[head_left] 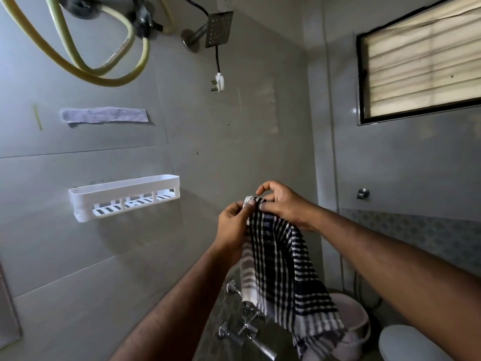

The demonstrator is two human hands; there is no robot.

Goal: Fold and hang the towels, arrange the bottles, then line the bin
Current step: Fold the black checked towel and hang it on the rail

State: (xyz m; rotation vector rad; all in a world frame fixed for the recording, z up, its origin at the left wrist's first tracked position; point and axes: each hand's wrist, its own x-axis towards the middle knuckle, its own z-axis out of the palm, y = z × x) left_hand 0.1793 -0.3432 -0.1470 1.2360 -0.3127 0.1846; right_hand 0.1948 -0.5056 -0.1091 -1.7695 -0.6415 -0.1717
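Checked towel [283, 264], dark blue and white, held up in front of the grey tiled wall [221, 152], hanging in loose folds down over the taps [247, 327]. Top corner pinched from both sides: left hand [234, 226] closed on the edge with thumb and fingers, right hand [282, 204] gripping just beside it, forefinger raised and curled above the cloth. Well to the left on the wall, a white plastic shelf [125, 196]. Higher up, a strip of tape [104, 115], a yellow hose [86, 63], a square shower head [218, 28] and a dangling plug [219, 82]. To the right, a window [421, 66]; low down, a pink bucket [351, 316].
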